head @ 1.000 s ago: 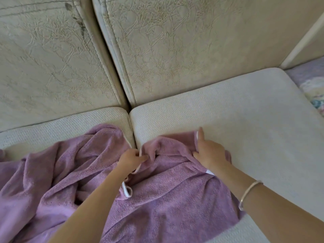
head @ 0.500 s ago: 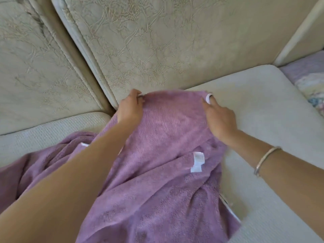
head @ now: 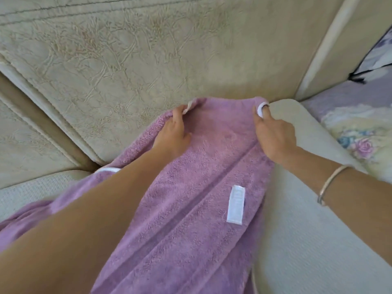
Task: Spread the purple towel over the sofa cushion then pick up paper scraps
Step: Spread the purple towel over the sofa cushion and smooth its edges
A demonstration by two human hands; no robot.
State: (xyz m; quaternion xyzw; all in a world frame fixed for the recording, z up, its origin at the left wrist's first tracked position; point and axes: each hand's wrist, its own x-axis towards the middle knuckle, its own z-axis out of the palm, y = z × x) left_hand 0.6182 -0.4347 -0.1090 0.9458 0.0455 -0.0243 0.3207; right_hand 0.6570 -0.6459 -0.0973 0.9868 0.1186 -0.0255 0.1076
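The purple towel point(head: 191, 209) lies stretched lengthwise over the cream seat cushion point(head: 307, 240), its far edge against the sofa backrest point(head: 169, 60). A white label point(head: 235, 207) sits on top of it. My left hand point(head: 175, 132) grips the far edge by its white trim on the left. My right hand point(head: 273, 130) grips the far right corner, fingers curled around the white trim. My left forearm covers much of the towel's left side. No paper scraps are visible.
A second seat cushion point(head: 31, 192) lies at the left, partly under the towel's bunched end. A floral purple cover point(head: 350, 128) and a pillow point(head: 379, 58) lie beyond the cushion's right edge. The sofa's side panel point(head: 331, 39) rises at the upper right.
Both hands have carried the towel's edge from the front of the cushion up to the backrest and moved apart. The towel has gone from bunched to stretched out.
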